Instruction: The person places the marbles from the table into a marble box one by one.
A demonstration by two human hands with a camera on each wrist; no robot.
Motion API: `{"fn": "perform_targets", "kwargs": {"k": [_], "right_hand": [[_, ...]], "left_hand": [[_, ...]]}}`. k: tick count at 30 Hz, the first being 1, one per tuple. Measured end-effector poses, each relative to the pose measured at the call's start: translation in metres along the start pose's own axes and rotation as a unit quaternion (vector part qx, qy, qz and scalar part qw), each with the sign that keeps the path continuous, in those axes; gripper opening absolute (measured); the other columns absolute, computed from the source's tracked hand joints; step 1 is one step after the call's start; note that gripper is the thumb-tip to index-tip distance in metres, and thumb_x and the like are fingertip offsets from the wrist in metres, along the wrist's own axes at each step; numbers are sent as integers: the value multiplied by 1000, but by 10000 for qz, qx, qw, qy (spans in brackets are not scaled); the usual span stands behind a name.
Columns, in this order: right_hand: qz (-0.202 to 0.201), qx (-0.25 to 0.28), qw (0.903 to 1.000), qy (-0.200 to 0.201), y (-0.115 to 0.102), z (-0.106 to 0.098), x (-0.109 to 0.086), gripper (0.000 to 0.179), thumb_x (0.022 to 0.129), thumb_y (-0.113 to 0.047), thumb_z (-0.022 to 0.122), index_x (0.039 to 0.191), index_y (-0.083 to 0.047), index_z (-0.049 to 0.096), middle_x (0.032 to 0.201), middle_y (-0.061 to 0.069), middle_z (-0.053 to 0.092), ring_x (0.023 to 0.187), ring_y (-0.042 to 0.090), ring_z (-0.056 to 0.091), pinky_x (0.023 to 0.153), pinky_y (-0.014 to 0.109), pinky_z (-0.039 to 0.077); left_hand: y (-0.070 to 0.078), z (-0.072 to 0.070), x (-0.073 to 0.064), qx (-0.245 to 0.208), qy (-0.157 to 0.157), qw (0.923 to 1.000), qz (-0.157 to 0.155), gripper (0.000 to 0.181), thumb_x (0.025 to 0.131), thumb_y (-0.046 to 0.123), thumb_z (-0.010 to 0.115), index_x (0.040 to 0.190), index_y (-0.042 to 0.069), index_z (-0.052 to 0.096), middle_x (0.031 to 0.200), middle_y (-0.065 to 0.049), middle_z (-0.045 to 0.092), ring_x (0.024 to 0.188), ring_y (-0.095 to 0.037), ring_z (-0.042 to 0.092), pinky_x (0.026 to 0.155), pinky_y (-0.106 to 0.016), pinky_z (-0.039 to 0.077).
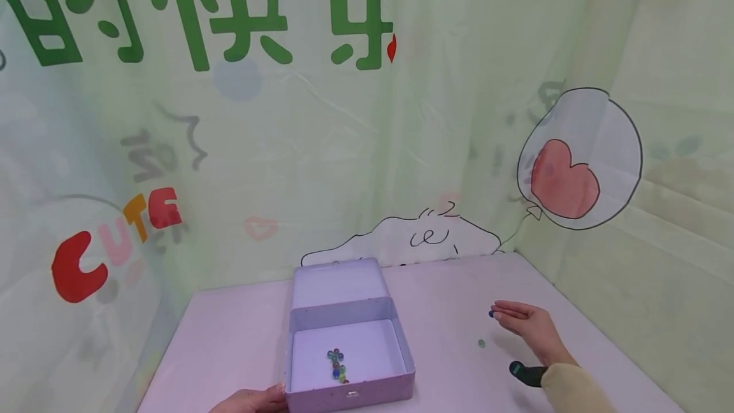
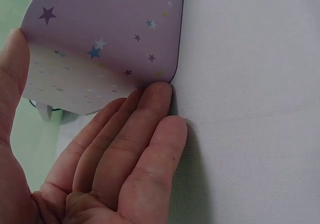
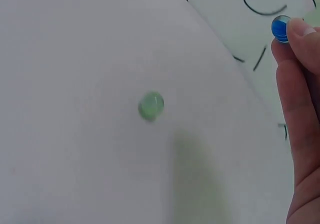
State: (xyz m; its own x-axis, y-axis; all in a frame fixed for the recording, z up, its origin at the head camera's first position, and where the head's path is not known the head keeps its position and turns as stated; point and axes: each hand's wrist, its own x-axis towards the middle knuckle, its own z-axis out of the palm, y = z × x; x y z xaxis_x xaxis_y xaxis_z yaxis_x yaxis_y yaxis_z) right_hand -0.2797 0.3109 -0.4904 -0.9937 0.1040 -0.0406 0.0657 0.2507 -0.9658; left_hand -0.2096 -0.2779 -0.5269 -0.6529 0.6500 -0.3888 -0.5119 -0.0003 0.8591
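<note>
My right hand (image 1: pixel 533 330) is raised over the right side of the table and pinches a blue marble (image 3: pixel 281 28) between thumb and fingertips. Below it, a green marble (image 1: pixel 481 343) lies on the table, also showing mid-frame in the right wrist view. A lilac tin box (image 1: pixel 350 394) stands with its lid (image 1: pixel 338 282) folded back. Inside, several coloured marbles (image 1: pixel 336 365) sit in a loose line. At the box's near left corner is my left hand (image 1: pixel 252 399). Its fairly straight fingers (image 2: pixel 155 104) touch the star-printed side, the thumb at another edge.
A pale table (image 1: pixel 241 330) carries the box. Behind it hangs a printed curtain (image 1: pixel 344 164), which also runs along the left and right sides. A dark strap-like device (image 1: pixel 524 373) sits at the right wrist.
</note>
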Motion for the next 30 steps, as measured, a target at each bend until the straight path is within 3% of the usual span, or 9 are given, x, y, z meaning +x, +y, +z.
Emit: {"fn": "perform_targets", "kwargs": {"k": [5, 11, 15, 22, 26, 30], "right_hand": [[-197, 16, 9996, -179, -19, 34, 8, 61, 83, -31, 74, 130, 3, 55, 115, 10, 68, 105, 23, 65, 84, 27, 54], [-428, 32, 9980, -462, -47, 98, 21, 53, 81, -29, 76, 123, -1, 61, 112, 10, 69, 101, 21, 66, 87, 33, 54], [-640, -25, 9939, -900, -63, 142, 27, 45, 81, -28, 76, 119, -5, 66, 109, 8, 70, 99, 21, 67, 90, 39, 52], [-989, -176, 9819, -1608, -82, 195, 31, 36, 82, -22, 76, 113, -4, 69, 102, 7, 72, 93, 20, 68, 86, 36, 54], [-1170, -644, 9682, -2114, -92, 215, 30, 28, 82, -16, 75, 107, -4, 71, 95, 5, 73, 87, 18, 69, 82, 34, 56], [-1483, -1409, 9398, -2736, -107, 240, 26, 18, 82, -10, 74, 100, -5, 74, 86, -1, 72, 79, 14, 69, 77, 32, 57]], "left_hand": [[0, -1, -2, 42, 18, 10000, 82, 63, 102, 40, 40, 128, -17, 48, 125, -25, 59, 113, -30, 59, 95, -39, 48], [2, 2, -4, -49, 60, 10000, 60, 60, 101, 38, 43, 127, -15, 50, 124, -23, 60, 111, -27, 60, 95, -38, 48], [1, 3, -2, -53, 104, 9999, -4, 61, 100, 39, 44, 127, -15, 50, 123, -21, 61, 110, -26, 61, 95, -37, 49], [0, 4, 0, 426, 458, 9976, 303, 60, 100, 39, 46, 124, -16, 54, 120, -25, 62, 108, -29, 62, 91, -37, 51], [4, 7, -3, 495, 566, 9967, 306, 61, 99, 39, 47, 123, -17, 53, 119, -26, 61, 108, -29, 62, 91, -37, 51], [6, 6, -5, 346, 562, 9975, 248, 61, 100, 38, 47, 124, -18, 52, 120, -27, 61, 109, -29, 62, 92, -38, 51]]}}
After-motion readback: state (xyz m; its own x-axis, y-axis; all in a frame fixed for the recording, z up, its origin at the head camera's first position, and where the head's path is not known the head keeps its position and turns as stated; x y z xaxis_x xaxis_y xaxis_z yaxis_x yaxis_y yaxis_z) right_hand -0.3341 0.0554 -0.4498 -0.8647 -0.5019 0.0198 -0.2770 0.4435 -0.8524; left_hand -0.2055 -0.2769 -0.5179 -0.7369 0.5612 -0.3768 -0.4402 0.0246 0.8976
